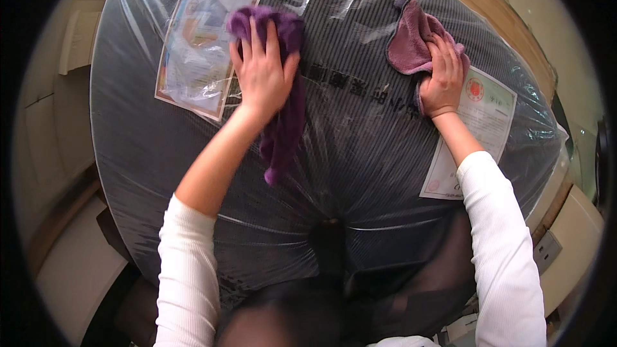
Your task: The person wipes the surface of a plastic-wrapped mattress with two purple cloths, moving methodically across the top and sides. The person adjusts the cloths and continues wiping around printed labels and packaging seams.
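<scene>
My left hand (262, 76) presses on a dark purple cloth (283, 138), its fingers bent over the bunched top while a long end hangs toward me. My right hand (443, 87) grips a mauve cloth (411, 35) with dark edging; part of it folds under the palm. Both cloths lie against a large, dark, ribbed surface wrapped in clear plastic (360, 160). Beside the left hand, a printed sheet with a brown border (193, 58) shows through the plastic. A white paper with a red emblem (491, 115) lies by the right wrist, partly covered by it.
Light wood trim (488, 0) curves along the far right edge. A pale panel with a wall socket (546, 250) is at the right. Pale furniture (61, 115) stands at the left. Dark, blurred shapes fill the lower middle.
</scene>
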Available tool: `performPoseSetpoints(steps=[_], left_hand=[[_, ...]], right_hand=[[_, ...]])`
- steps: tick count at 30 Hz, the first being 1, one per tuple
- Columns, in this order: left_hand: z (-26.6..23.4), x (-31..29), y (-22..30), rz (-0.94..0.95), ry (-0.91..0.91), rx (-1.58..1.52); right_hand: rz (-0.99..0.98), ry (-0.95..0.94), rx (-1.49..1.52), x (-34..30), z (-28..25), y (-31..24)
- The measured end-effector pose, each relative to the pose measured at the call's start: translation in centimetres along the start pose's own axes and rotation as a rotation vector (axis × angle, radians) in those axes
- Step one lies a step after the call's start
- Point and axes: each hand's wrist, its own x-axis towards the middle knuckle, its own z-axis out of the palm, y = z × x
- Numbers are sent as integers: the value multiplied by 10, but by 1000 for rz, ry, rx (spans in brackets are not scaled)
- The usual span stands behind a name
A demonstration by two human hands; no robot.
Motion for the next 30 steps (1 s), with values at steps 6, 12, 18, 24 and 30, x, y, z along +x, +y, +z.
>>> performPoseSetpoints(steps=[6, 12, 18, 24, 30], left_hand=[[2, 12, -48, -148, -25, 24], [-32, -61, -89, -145, -78, 43], [-23, -81, -112, -170, 22, -65], [-20, -77, -109, -182, 16, -66], [-22, -75, -101, -246, -59, -13]], right_hand=[[-5, -11, 14, -1, 1, 2], [5, -19, 9, -4, -3, 5], [2, -38, 2, 0, 0, -1], [-35, -127, 104, -6, -5, -49], [-384, -408, 512, -34, -11, -193]])
